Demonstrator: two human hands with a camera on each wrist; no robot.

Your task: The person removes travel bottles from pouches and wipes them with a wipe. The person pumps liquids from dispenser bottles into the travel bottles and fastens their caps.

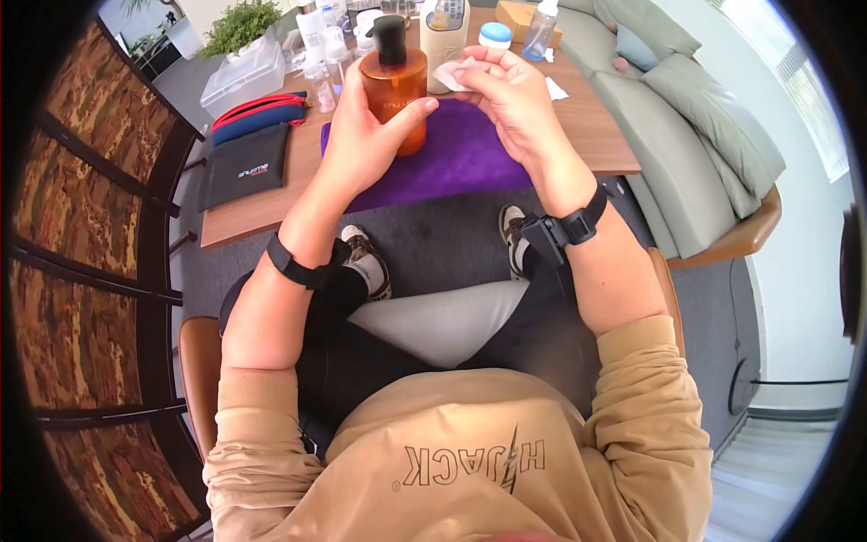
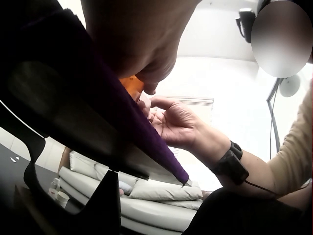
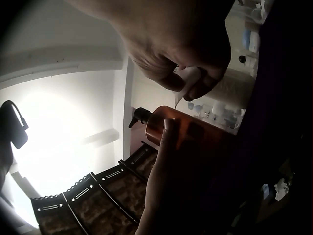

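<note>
An amber bottle with a black pump top stands upright on the purple cloth at the table's near edge. My left hand grips its left side, thumb across the front. Just right of the bottle, my right hand pinches a crumpled white tissue between thumb and fingers. In the right wrist view the tissue hangs from the right hand close to the amber bottle, near its pump end. The left wrist view shows only a small orange part of the bottle.
Behind the bottle stand a cream bottle, a blue-lidded jar, a clear pump bottle and several small containers. At the left lie a grey pouch and a clear box. A sofa is to the right.
</note>
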